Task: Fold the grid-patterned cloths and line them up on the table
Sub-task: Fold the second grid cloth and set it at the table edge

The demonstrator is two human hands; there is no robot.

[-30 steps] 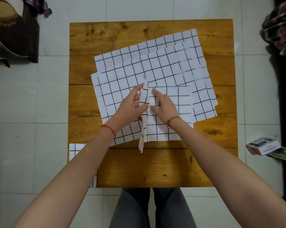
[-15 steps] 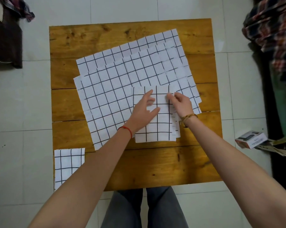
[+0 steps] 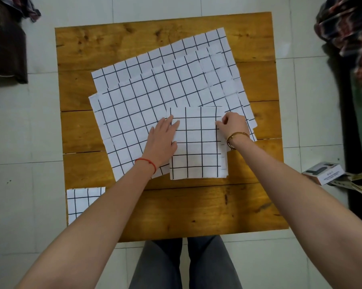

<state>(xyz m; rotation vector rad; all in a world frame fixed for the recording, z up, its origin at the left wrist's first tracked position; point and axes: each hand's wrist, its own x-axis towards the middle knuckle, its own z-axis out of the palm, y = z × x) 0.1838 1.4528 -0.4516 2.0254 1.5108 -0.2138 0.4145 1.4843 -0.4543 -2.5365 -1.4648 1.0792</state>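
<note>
At the middle of the wooden table [image 3: 196, 209], a folded grid-patterned cloth [image 3: 199, 147] lies as a tall rectangle, its far half overlapping the near edge of a spread of unfolded grid cloths [image 3: 155, 86]. Those flat cloths lie stacked and skewed, fanning from the table's centre toward 1 o'clock. The left hand [image 3: 162, 140] rests flat on the folded cloth's 9 o'clock edge, fingers straight and together, palm partly on the unfolded sheet beneath; a red string bracelet [image 3: 146, 162] circles its wrist. The right hand [image 3: 234, 127] sits at the cloth's 3 o'clock edge near its far corner, fingers curled and pinching the layered edge; a gold bangle [image 3: 236, 136] rings that wrist. At 8 o'clock, by the table's near-left corner, a second folded grid cloth [image 3: 82, 201] lies partly hidden under the left forearm. On the tiled floor [image 3: 40, 132] at 3 o'clock sits a small cardboard box [image 3: 323, 173], with plaid fabric [image 3: 346, 28] at 2 o'clock.
</note>
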